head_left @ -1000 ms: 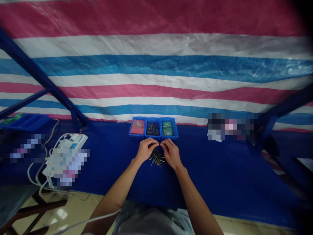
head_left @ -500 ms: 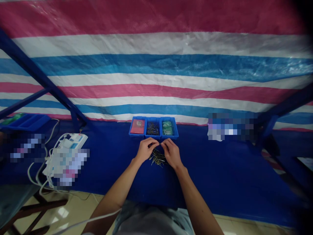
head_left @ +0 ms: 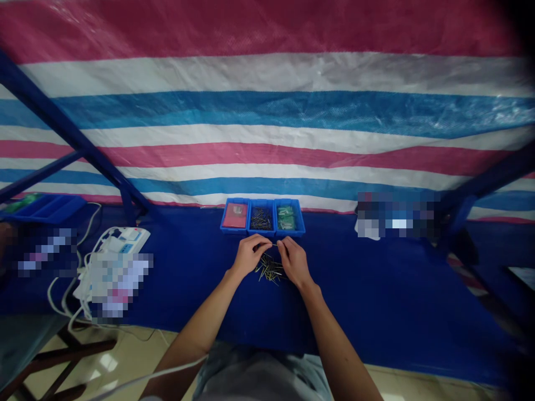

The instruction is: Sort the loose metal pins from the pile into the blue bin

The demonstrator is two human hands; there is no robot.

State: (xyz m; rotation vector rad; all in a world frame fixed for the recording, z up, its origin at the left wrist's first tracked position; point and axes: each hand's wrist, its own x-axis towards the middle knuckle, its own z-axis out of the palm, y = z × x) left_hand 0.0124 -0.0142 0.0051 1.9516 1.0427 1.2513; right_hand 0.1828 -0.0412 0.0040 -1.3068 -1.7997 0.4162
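Observation:
Fingertips of my left hand [head_left: 252, 252] and my right hand [head_left: 293, 258] face each other, pinched closed on opposite ends of a thin metal screw [head_left: 274, 244]. Its ends are hidden by the fingers, and fine detail is too small to make out. Just below them, a loose pile of brass-coloured screws [head_left: 270, 270] lies on the blue table. Behind the hands stand three joined blue bins: the left one holds a red piece [head_left: 236, 214], the middle one dark screws [head_left: 261, 219], and the right one green and silvery small parts [head_left: 286, 218].
To the left are a white power strip [head_left: 131, 240] with tangled white cables [head_left: 67, 301] and a blue divided tray [head_left: 50, 208]. Blue frame bars [head_left: 62, 117] rise at both sides. A striped tarp [head_left: 267, 111] hangs behind the blue table [head_left: 376, 301].
A little more of the screw shows between the fingertips, as my right hand's fingers sit slightly farther from the left's. The pile and bins stay put.

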